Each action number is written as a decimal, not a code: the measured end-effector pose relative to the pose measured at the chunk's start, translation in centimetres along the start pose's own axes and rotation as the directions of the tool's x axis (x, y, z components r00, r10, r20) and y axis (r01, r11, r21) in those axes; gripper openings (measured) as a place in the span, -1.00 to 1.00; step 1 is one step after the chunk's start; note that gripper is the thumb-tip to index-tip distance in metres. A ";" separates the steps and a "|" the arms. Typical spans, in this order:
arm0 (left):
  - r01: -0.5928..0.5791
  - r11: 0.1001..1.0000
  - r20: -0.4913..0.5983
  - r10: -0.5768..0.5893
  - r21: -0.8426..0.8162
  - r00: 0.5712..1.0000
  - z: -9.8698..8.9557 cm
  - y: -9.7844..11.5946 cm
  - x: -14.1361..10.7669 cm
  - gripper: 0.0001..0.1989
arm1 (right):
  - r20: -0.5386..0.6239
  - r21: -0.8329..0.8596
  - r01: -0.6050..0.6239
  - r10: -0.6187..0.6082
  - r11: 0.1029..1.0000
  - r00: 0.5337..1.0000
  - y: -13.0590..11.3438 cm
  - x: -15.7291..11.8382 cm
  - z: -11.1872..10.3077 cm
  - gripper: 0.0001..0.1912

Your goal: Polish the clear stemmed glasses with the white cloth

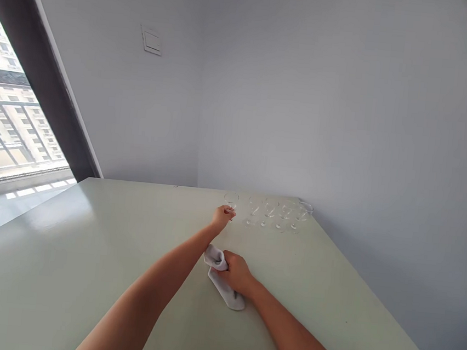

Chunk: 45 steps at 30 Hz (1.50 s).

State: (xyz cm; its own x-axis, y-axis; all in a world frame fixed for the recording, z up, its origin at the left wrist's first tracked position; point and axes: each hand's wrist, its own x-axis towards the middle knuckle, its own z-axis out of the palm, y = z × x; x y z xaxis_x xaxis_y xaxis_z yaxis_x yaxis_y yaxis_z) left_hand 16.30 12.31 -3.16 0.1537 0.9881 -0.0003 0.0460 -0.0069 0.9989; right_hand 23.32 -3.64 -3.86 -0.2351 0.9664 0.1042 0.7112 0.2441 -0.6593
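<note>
My left hand [221, 218] reaches across the table, its fingers closed around the lower part of a clear stemmed glass [232, 198]. The bowl of that glass rises above my fingers, and part of its stem is hidden by them. Closer to me, my right hand [237, 273] grips a folded light grey cloth [227, 295], which bunches up above the fingers and hangs down below them. To the right of the held glass stands a row of several more clear stemmed glasses [270, 207], upright near the table's far edge.
The pale, glossy table [128, 242] meets a plain wall [327, 96] at the back and right. A light switch [151, 41] is on the left wall. A dark-framed window [13, 99] with a railing outside lies at far left.
</note>
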 end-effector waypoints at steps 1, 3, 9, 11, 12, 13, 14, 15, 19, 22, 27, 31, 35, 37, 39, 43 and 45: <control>0.004 1.000 0.003 -0.004 0.018 1.000 0.4 -0.1 0.3 -0.77 | -0.002 0.002 0.000 0.000 1.000 1.000 0.1 0.0 0.0 -0.93; 0.012 0.998 0.004 -0.013 0.054 1.000 1.0 -0.5 0.9 -0.78 | 0.005 0.013 0.001 -0.001 1.000 1.000 0.3 0.1 0.0 -0.93; 0.033 0.991 0.022 -0.036 0.130 0.999 2.2 -1.5 2.0 -0.78 | 0.001 0.018 0.006 -0.006 1.000 1.000 0.3 0.0 -0.1 -0.90; 0.039 0.989 0.036 -0.044 0.145 0.998 2.5 -1.6 2.1 -0.77 | -0.001 0.035 0.001 -0.001 0.999 1.000 0.3 0.0 -0.1 -0.90; 0.043 0.988 0.043 -0.050 0.151 0.998 2.6 -1.5 2.1 -0.77 | -0.003 0.050 0.000 0.000 0.999 1.000 0.3 0.1 -0.1 -0.90; 0.049 0.986 0.046 -0.057 0.156 0.997 2.6 -1.4 2.1 -0.76 | -0.004 0.073 -0.003 0.003 0.997 1.000 0.4 0.1 -0.1 -0.89; 0.055 0.985 0.045 -0.063 0.161 0.997 2.6 -1.3 2.0 -0.74 | -0.006 0.109 -0.007 0.008 0.994 1.000 0.5 0.1 -0.1 -0.88; 0.063 0.984 0.037 -0.069 0.164 0.997 2.4 -1.1 1.9 -0.70 | 0.000 0.161 -0.015 0.015 0.987 1.000 0.6 0.1 -0.2 -0.87; 0.093 0.982 -0.023 -0.091 0.167 0.996 0.7 0.0 0.5 -0.55 | 0.082 0.499 -0.121 0.092 0.858 0.992 1.3 0.3 -0.4 -0.76; 0.097 0.984 0.022 -0.101 0.148 0.995 -1.8 1.3 -1.9 -0.64 | 0.154 0.737 -0.206 0.137 0.644 0.979 1.8 0.4 -0.8 -0.68; 0.096 0.993 0.496 -0.121 0.075 0.860 -5.9 3.5 -7.7 -0.48 | 0.154 0.942 -0.186 0.134 0.280 0.979 2.3 0.5 -1.3 -0.67; -0.011 0.981 0.564 -0.101 0.193 0.819 -7.1 4.4 -10.9 -0.62 | 0.185 0.972 -0.192 0.060 0.137 0.981 2.3 0.4 -1.2 -0.68; -0.129 0.944 0.389 0.001 0.303 0.921 -7.5 6.3 -10.5 -0.75 | 0.196 0.975 -0.201 0.055 0.097 0.979 2.2 0.3 -1.7 -0.47; -0.205 0.904 0.288 0.096 0.375 0.953 -8.0 8.2 -9.5 -0.80 | 0.155 0.984 -0.165 0.123 0.070 0.980 2.5 0.4 -2.2 -0.49; -0.284 0.844 0.201 0.213 0.455 0.956 -8.8 10.6 -8.6 -0.84 | 0.101 0.994 -0.109 0.200 0.029 0.974 3.2 0.6 -2.8 -0.59; -0.382 0.710 0.167 0.356 0.592 0.919 -10.6 13.5 -9.1 -0.89 | 0.045 0.999 -0.036 0.327 -0.035 0.944 4.7 0.9 -3.7 -0.74; -0.389 0.658 0.239 0.309 0.645 0.920 -11.6 13.1 -10.4 -0.87 | 0.031 0.999 -0.017 0.370 -0.042 0.929 5.2 0.9 -4.1 -0.77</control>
State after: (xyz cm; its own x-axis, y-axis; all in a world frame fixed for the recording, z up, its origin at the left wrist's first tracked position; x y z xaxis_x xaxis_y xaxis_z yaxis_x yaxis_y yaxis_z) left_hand 3.83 3.76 10.51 0.3917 0.8707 0.2975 0.6067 -0.4875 0.6278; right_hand 29.48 -1.16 -4.15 0.0237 0.9851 -0.1702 -0.6881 -0.1074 -0.7176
